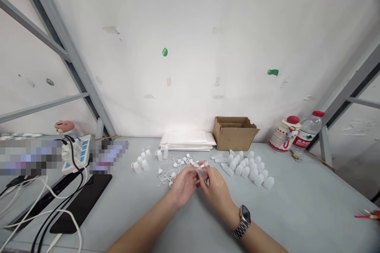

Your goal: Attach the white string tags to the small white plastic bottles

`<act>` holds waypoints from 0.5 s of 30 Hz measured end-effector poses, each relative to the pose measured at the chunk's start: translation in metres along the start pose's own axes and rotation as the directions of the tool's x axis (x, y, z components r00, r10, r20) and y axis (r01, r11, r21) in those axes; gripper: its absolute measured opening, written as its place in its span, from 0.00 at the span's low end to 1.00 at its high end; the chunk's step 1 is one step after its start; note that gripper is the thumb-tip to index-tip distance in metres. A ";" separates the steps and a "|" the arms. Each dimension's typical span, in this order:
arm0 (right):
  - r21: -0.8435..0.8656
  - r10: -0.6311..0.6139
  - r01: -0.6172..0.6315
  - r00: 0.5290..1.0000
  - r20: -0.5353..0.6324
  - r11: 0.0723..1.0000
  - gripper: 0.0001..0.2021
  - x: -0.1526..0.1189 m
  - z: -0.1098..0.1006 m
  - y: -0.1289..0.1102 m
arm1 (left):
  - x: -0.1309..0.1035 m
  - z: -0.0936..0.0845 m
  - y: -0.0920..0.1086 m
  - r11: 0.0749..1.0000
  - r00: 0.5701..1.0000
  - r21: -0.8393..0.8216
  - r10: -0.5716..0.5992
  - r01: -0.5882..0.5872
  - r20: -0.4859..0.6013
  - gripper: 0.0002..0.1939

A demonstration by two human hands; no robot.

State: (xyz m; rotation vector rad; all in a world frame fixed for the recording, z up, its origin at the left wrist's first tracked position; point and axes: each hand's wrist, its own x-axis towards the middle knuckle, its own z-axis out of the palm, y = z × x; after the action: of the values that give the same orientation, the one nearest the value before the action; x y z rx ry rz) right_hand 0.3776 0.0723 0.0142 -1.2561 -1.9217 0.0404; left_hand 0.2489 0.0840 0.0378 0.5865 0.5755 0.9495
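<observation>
My left hand (185, 186) and my right hand (219, 188) meet over the middle of the table, closed on a small translucent plastic bottle (202, 172). The bottle is tilted between the fingertips. A white piece shows at its top end, partly hidden by fingers. Just beyond my left hand lie several loose white caps with looped cords (173, 174). To the right stand several small translucent bottles (249, 168) in rows, with a few lying flat beside them (227, 169). On the left is a group of small bottles with white caps and loops (142, 162).
A stack of white sheets or envelopes (187, 141) and an open cardboard box (236, 136) stand against the wall. Right of them are a decorated bottle (283, 136) and a water bottle (308, 132). A power strip (75, 154), cables and a black phone-like slab (81, 204) lie left.
</observation>
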 end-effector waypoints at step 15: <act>-0.078 -0.065 0.064 0.998 -0.011 0.995 0.06 0.000 0.001 -0.002 | 0.001 -0.005 -0.002 0.999 1.000 0.033 -0.001 0.000 0.021 0.19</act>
State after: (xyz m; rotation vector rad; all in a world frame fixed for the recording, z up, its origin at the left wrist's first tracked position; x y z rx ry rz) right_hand 0.3759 0.0714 0.0142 -1.2412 -1.9671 -0.0762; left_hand 0.2475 0.0848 0.0326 0.6253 0.5740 0.9336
